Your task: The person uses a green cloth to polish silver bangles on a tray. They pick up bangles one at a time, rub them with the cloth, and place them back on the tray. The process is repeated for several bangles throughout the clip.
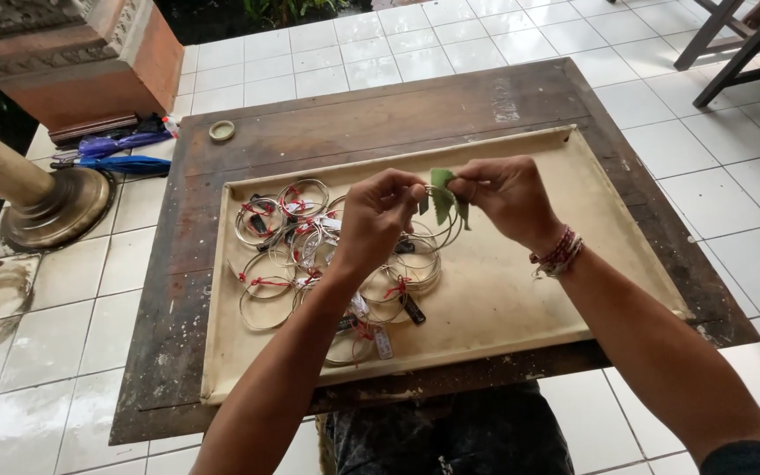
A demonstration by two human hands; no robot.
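Both hands' grip (437, 189) around green leaf (442, 195).

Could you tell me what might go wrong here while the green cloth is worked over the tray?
The left hand and right hand pinch a small green cloth by the fingertips alone, so it could slip and drop. Below, the metal rings lie tangled with red ties on the tray; lifting one may drag others.

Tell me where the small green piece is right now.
In the head view, the small green piece is pinched between the left hand and right hand, held above the cream tray, just right of the pile of metal rings.
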